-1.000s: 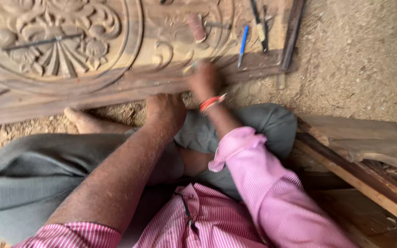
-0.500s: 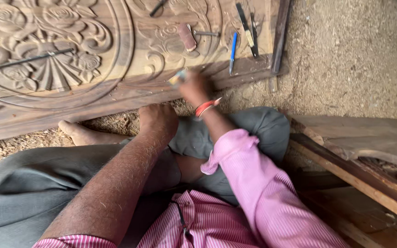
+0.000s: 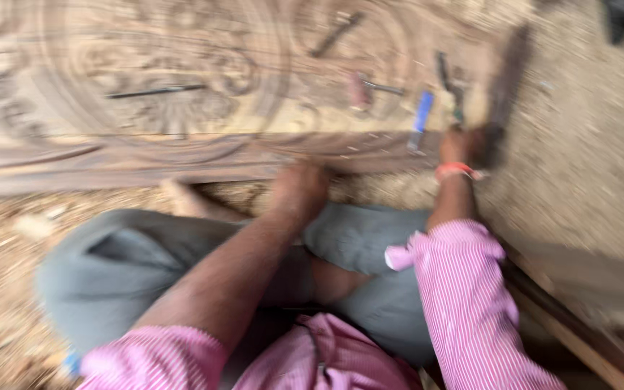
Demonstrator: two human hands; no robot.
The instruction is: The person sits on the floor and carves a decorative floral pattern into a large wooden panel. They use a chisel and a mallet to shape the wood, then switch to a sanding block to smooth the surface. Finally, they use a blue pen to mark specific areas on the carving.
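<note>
Sawdust-strewn floor (image 3: 586, 144) forms the work surface; the view is blurred by motion, so fine detail is limited.

Right hand (image 3: 460, 148): its fingers are closed about something at the lower right corner of the carved wooden panel (image 3: 182, 87), beside a long dark tool (image 3: 505, 79) that lies along the panel's right edge. Blur prevents saying whether that tool itself is gripped. An orange band (image 3: 455, 170) sits on the wrist.

Left hand (image 3: 299, 189): resting at the panel's lower edge, near the knee. Whether its fingers are clenched or slack cannot be told.

Outward from the right hand, on the panel: a blue-handled tool (image 3: 422, 115) just to its left, a dark slim tool (image 3: 448, 83) above it, a small hammer-like tool (image 3: 366, 88) further left, and a long thin rod (image 3: 154, 92) across the round carving. A bare foot (image 3: 189, 202) lies under the panel's edge. The person sits cross-legged in grey trousers (image 3: 110, 274) and a pink striped shirt (image 3: 464, 303). Timber lengths (image 3: 579, 325) lie to the right.

Judgement: for sound practice here, the grip should be settled fully before lifting, the left hand should brace the panel, and loose edged tools nearby should be avoided by the wrist.
</note>
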